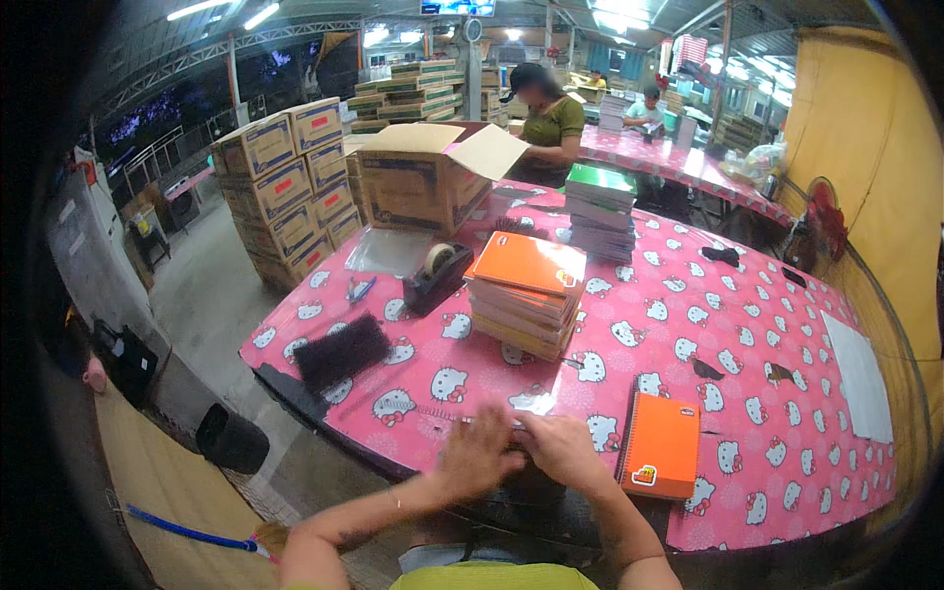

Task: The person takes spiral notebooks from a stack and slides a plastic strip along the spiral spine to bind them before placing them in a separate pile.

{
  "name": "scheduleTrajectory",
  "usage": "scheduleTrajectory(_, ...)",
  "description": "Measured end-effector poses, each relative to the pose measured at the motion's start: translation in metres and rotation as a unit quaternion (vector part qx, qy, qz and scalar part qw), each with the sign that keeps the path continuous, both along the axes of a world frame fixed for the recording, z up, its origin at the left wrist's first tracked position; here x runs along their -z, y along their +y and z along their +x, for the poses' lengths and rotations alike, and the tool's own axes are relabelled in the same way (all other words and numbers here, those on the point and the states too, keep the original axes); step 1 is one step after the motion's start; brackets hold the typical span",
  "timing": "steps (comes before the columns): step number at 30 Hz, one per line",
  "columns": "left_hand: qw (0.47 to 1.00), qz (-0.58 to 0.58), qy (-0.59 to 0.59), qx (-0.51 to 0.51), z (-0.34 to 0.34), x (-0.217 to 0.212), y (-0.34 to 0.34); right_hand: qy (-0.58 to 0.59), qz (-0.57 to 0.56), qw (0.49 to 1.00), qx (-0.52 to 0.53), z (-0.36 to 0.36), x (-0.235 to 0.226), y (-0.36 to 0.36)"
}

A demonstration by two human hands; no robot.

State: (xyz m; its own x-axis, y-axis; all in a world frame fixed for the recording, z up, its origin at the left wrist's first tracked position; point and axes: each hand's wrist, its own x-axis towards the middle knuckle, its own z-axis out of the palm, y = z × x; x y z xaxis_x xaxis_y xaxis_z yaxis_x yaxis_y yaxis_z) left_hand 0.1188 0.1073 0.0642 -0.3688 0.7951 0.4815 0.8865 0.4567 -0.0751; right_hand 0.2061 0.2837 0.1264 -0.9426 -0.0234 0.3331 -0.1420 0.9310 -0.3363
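Near the table's front edge, my left hand (479, 454) lies flattened with its fingers stretched out, slightly blurred. Beside it my right hand (562, 450) is closed, its fingers curled round a thin edge that the hands mostly hide. A wire spiral coil (421, 407) runs leftward from my left fingers, just above the tabletop. Right of my hands lies an orange spiral notebook (661, 447). Beyond them stands a stack of notebooks (524, 313) with an orange cover on top.
On the pink patterned table (610, 383) are a tape dispenser (438, 278), a black bristly mat (342, 352), a green-topped notebook stack (600, 214), white paper (855, 374) and an open carton (418, 187). Stacked cartons (285, 187) stand left. A co-worker (551, 123) is across the table.
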Motion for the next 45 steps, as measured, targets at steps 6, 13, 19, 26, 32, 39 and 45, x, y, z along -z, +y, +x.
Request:
scheduleTrajectory(6,0.984,0.098,-0.078,0.125,0.045,0.032,-0.024,0.1,-0.317,0.943,-0.001,0.038,0.009,0.026)
scheduleTrajectory(13,0.988,0.042,-0.041,0.141,-0.015,-0.043,0.006,0.076,-0.549,0.832,-0.015,0.026,0.082,0.033)
scheduleTrajectory(19,0.981,0.071,-0.109,0.145,-0.019,-0.04,0.003,0.116,-0.523,0.844,0.005,0.02,0.078,0.024)
scheduleTrajectory(26,0.998,-0.008,-0.01,0.055,0.028,0.03,-0.008,0.148,-0.481,0.863,0.043,0.02,0.078,0.013)
scheduleTrajectory(32,0.997,-0.052,0.056,-0.006,0.001,-0.006,0.017,0.153,-0.48,0.863,0.048,0.015,0.08,0.011)
scheduleTrajectory(39,0.995,-0.015,0.022,0.098,0.032,0.033,-0.002,0.129,-0.488,0.862,0.033,0.019,0.081,0.01)
scheduleTrajectory(45,0.996,-0.007,0.028,0.083,0.03,0.002,0.001,0.032,-0.581,0.812,-0.047,0.026,0.091,0.023)
